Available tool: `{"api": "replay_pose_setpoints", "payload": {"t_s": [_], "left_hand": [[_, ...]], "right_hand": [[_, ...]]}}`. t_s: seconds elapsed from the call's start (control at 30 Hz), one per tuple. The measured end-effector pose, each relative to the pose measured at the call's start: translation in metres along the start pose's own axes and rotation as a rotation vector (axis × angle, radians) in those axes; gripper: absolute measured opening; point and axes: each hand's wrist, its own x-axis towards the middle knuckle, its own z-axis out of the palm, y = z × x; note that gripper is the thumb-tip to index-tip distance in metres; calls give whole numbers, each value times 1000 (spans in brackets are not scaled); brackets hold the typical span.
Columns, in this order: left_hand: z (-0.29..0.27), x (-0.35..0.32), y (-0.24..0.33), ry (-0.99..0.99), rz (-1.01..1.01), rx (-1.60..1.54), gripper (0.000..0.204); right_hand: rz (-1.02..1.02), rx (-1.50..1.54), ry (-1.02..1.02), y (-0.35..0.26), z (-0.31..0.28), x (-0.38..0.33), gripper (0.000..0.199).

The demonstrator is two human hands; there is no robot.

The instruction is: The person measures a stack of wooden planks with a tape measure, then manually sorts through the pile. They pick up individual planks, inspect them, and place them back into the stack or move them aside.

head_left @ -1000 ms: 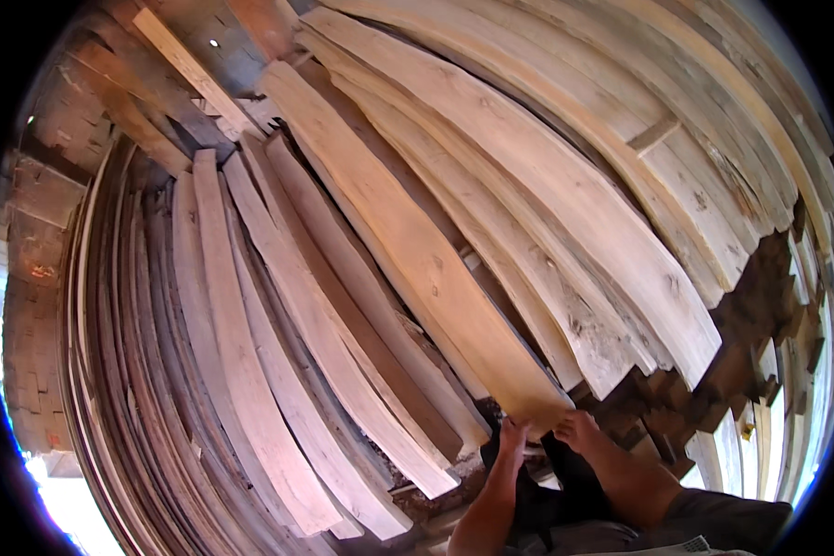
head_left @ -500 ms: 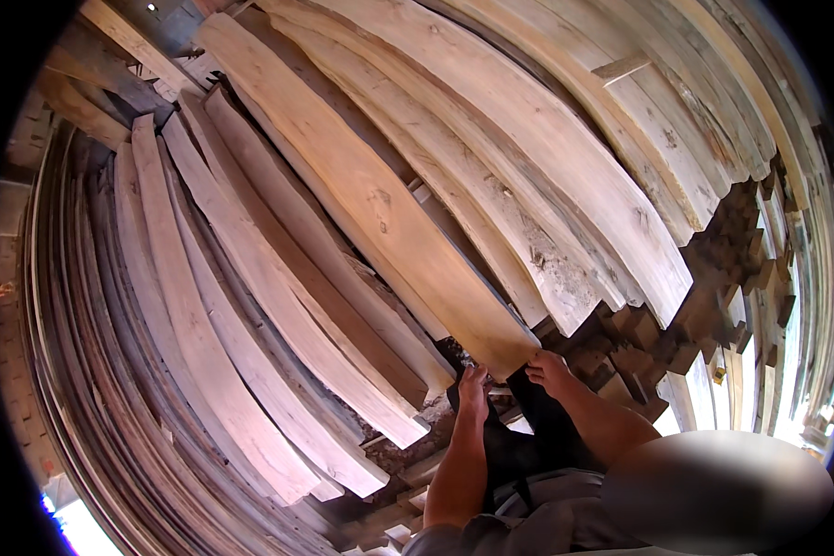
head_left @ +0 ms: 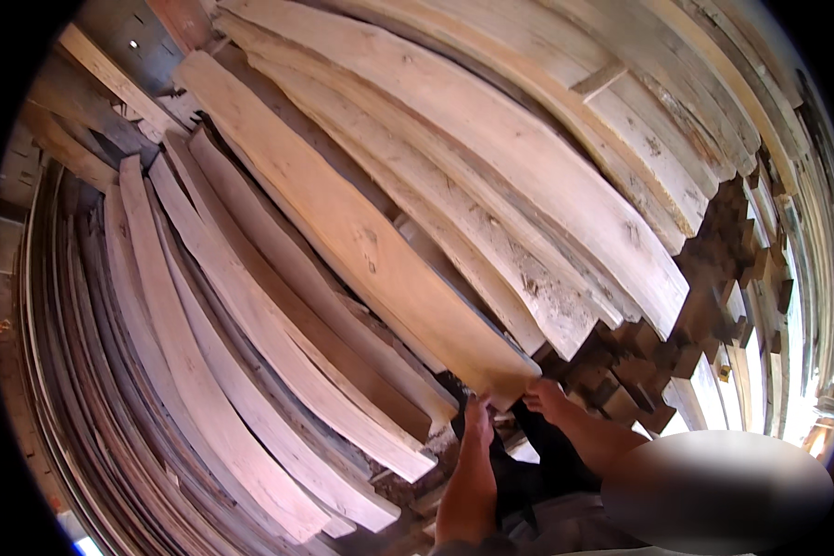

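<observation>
A long, wide plank [head_left: 371,250] of tan wood, with a dark knot near its middle, slopes from the upper left toward me. Both my hands are at its near end. My left hand [head_left: 478,419] is closed on the left corner, and my right hand [head_left: 545,397] grips the right corner. Some fingertips are hidden by the wood and by blur. Just left of the plank lies a browner board [head_left: 343,357]. To its right lies a rough board [head_left: 551,310] with dark bark marks.
Pale boards [head_left: 222,343] lie side by side at the left, beyond them a dense stack of thin boards [head_left: 93,371]. A wide light board [head_left: 612,222] lies at the right. Stacked wood blocks [head_left: 635,371] fill the lower right. A beam [head_left: 116,74] crosses the upper left.
The whole view has shifted, so most boards appear slightly lower. Both hands keep their hold on the plank's near end, which appears a little lower too.
</observation>
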Motion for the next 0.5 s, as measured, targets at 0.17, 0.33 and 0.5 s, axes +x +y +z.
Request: {"api": "replay_pose_setpoints", "payload": {"t_s": [0.17, 0.33, 0.5], "left_hand": [[-26, 0, 1, 100, 6, 213, 35], [-95, 5, 17, 234, 49, 465, 51], [-195, 6, 22, 171, 222, 628, 54]], "right_hand": [[4, 105, -8, 6, -27, -10, 16], [-108, 205, -14, -18, -69, -54, 32], [-40, 351, 80, -26, -128, -46, 28]]}}
